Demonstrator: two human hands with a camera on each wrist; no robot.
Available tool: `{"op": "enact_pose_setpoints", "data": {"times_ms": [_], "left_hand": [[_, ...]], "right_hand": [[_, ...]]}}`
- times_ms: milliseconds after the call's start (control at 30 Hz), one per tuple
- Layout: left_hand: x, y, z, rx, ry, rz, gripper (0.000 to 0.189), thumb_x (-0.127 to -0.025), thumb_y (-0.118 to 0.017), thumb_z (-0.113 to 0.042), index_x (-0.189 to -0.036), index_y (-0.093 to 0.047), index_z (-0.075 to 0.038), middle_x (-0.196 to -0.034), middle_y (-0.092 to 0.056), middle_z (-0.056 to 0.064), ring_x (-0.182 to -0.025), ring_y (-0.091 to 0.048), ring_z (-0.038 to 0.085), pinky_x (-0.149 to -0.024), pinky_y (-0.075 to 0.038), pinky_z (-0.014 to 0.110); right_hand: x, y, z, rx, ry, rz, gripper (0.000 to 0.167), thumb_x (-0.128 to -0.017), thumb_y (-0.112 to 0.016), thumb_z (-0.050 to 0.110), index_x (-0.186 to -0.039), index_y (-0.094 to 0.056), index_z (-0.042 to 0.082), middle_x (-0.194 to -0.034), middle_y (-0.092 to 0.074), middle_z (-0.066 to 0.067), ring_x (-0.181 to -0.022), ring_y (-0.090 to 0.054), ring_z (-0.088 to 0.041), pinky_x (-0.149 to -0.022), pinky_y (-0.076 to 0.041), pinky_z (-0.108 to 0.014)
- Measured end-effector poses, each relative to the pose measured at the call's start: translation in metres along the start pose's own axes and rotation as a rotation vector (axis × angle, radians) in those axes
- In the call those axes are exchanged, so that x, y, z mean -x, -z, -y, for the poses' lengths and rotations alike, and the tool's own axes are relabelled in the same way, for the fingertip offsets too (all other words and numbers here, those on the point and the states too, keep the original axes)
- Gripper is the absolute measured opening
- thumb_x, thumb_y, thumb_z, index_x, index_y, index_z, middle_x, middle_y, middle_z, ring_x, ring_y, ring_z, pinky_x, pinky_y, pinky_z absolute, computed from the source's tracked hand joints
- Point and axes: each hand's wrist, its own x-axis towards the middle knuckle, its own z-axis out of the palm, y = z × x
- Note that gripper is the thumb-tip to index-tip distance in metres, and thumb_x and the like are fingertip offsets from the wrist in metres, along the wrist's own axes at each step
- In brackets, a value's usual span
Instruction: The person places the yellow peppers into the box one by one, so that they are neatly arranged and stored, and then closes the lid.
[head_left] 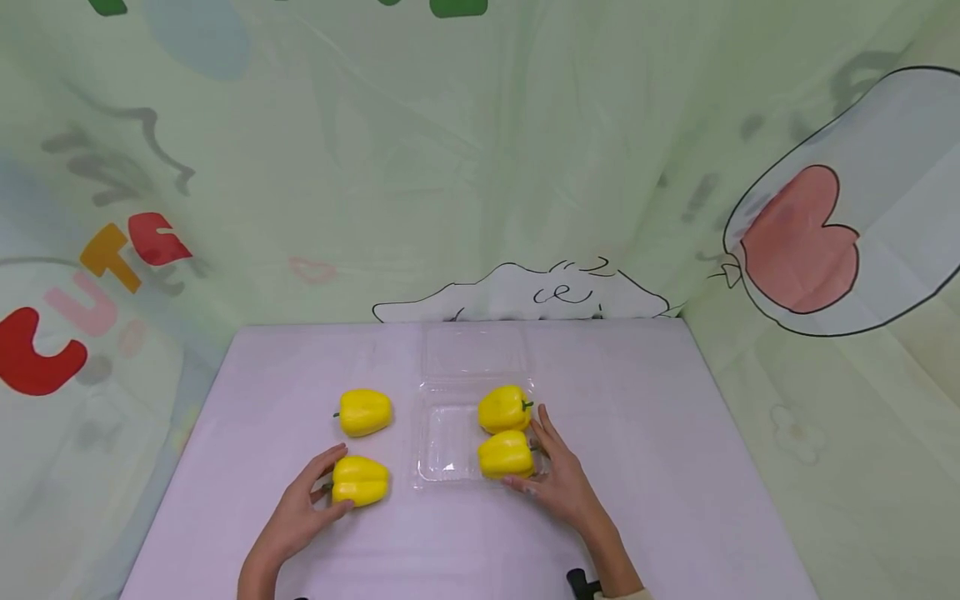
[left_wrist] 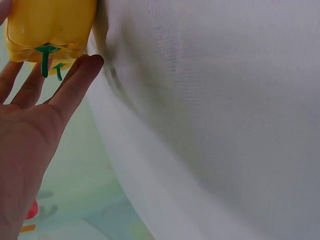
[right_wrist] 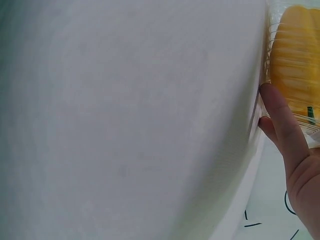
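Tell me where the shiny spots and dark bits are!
Head view: white glints on the clear box; left wrist: soft shadow on the pale cloth beside the nearer yellow pepper; right wrist: the pale cloth darkens toward the left edge.

Gap between left peppers (head_left: 365, 412) and plastic container (head_left: 450, 442), container's left side free, right peppers (head_left: 506, 454) blocking its right

The left hand (head_left: 300, 508) curves round a yellow bell pepper (head_left: 362, 481); a second bell pepper (head_left: 365, 412) lies beyond it. At an open plastic clamshell container (head_left: 450, 442), the right hand (head_left: 561, 479) flanks two more bell peppers (head_left: 506, 455).
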Motion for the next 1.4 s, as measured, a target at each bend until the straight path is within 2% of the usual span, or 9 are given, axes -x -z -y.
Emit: {"op": "enact_pose_setpoints", "data": {"times_ms": [267,600,833,1133,1400], "left_hand": [[0.0014,-0.0009,0.0018,0.024,-0.025,0.007,0.075,-0.09,-0.085,-0.017,-0.157,-0.051,-0.021,-0.169,-0.043,0.009,-0.151,-0.046,0.04,-0.114,-0.054,0.056],[0.0027,-0.0014,0.0017,0.058,0.01,0.004,0.078,-0.089,-0.086,-0.021,-0.158,-0.048,-0.02,-0.166,-0.045,0.009,-0.151,-0.045,0.039,-0.116,-0.053,0.055],[0.0028,-0.0018,0.0027,0.067,0.011,-0.001,0.076,-0.09,-0.085,-0.023,-0.157,-0.049,-0.022,-0.165,-0.047,0.008,-0.149,-0.047,0.038,-0.116,-0.053,0.055],[0.0025,-0.0018,0.0017,0.067,0.007,-0.004,0.075,-0.09,-0.085,-0.023,-0.156,-0.05,-0.023,-0.164,-0.048,0.008,-0.147,-0.048,0.037,-0.114,-0.055,0.053],[0.0032,-0.002,0.0009,0.058,0.02,-0.01,0.077,-0.089,-0.087,-0.023,-0.156,-0.05,-0.023,-0.163,-0.048,0.008,-0.146,-0.049,0.036,-0.113,-0.056,0.05]], "right_hand": [[0.0001,0.0009,-0.0016,0.006,0.007,0.004,0.116,-0.073,-0.097,0.042,-0.166,-0.035,0.012,-0.18,-0.014,-0.006,-0.158,-0.039,-0.039,-0.126,-0.037,-0.057],[0.0003,0.0011,-0.0002,-0.002,0.004,0.013,0.114,-0.075,-0.096,0.041,-0.166,-0.036,0.01,-0.181,-0.014,-0.006,-0.152,-0.048,-0.04,-0.124,-0.041,-0.056],[0.0005,0.0012,-0.0002,-0.021,0.002,0.016,0.113,-0.075,-0.096,0.04,-0.166,-0.035,0.011,-0.181,-0.014,-0.006,-0.148,-0.053,-0.04,-0.122,-0.045,-0.056],[0.0011,0.0016,0.0003,-0.029,0.002,0.008,0.113,-0.074,-0.097,0.038,-0.165,-0.037,0.011,-0.181,-0.014,-0.006,-0.148,-0.054,-0.04,-0.12,-0.047,-0.055],[0.002,0.0017,-0.0005,-0.03,-0.006,0.012,0.113,-0.073,-0.098,0.038,-0.165,-0.037,0.014,-0.181,-0.014,-0.003,-0.152,-0.049,-0.039,-0.124,-0.042,-0.056]]}}
